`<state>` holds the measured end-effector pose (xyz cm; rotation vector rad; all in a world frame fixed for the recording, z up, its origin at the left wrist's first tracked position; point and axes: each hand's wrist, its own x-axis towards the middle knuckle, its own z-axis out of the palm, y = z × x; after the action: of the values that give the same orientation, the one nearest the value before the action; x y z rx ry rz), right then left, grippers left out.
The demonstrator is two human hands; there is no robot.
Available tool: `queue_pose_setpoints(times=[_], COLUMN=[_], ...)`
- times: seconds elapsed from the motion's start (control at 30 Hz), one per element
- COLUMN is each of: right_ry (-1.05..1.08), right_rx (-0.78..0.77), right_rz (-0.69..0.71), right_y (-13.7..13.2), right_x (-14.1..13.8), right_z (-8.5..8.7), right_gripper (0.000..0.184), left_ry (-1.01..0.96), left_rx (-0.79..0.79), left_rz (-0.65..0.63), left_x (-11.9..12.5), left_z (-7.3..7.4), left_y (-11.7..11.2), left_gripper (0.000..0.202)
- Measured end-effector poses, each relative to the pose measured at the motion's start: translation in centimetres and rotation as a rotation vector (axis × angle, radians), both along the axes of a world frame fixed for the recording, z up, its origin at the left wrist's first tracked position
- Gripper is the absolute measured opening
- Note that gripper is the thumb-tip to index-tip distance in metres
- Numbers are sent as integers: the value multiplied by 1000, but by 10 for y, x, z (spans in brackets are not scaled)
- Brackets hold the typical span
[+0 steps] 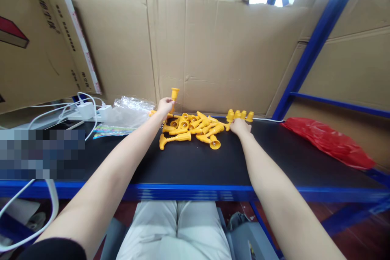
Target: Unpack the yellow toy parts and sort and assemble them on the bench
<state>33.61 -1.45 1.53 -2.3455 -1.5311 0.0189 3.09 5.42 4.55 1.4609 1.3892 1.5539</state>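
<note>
My left hand [165, 106] is closed around a yellow plastic piece with a flared, bell-like end [174, 94], held upright above the back of the table. Below and to the right of it lies a loose pile of yellow T-handled pieces [195, 124], some showing a twisted shaft and a hollow bell-shaped end. My right hand [241, 126] is low over the table at the pile's right side, fingers closed on a small yellow plastic part [228, 126], mostly hidden. Just behind that hand stands a group of upright yellow bell-shaped pieces [243, 115].
The black table [207, 166] has a blue metal front edge. Clear plastic bags [131, 109] lie left, beside white chargers and cables [85, 110]. A red plastic bag [329, 142] rests at the right. Cardboard [219, 57] walls the back; a blue post [317, 40] slants at right.
</note>
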Motion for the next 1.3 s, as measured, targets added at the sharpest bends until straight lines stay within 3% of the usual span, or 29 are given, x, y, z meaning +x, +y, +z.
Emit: queue_pose_setpoints(times=[0.17, 0.33, 0.43, 0.53, 0.6, 0.7, 0.77, 0.87, 1.03, 1.13, 1.3], right_ry=[8, -9, -5, 175, 396, 600, 665, 702, 698, 562, 196], right_rx=[8, 125, 406, 661, 679, 509, 429, 434, 442, 424, 494], right_rz=[-2, 54, 266, 579, 763, 973, 1003, 961, 919, 973, 965], right_y=[-1, -1, 1, -1, -8, -22, -30, -35, -35, -34, -31], right_x=[-1, -2, -16, -46, -71, -98, -105, -105, -104, -104, -103], right_z=[-1, 2, 8, 18, 24, 30, 31, 32, 33, 31, 30], right_gripper=[29, 31, 32, 34, 40, 44, 45, 46, 42, 37, 26], left_ry=[-5, 307, 756, 1013, 1087, 1140, 1158, 1163, 1220, 1272, 1257], left_rx=[237, 477, 673, 768, 819, 875, 895, 878, 666, 556, 554], left_rz=[18, 76, 86, 25, 0, -17, -9, 61, 199, 188, 128], left_x=[-6, -15, -17, -10, -3, 5, 5, 0, -7, -8, -7], left_z=[16, 5, -5, -10, -11, -9, -7, -5, -6, -7, -7], left_y=[-31, -68, -84, -94, -98, -102, -103, -103, -98, -95, -95], left_gripper=[7, 13, 14, 17, 19, 24, 25, 23, 32, 37, 38])
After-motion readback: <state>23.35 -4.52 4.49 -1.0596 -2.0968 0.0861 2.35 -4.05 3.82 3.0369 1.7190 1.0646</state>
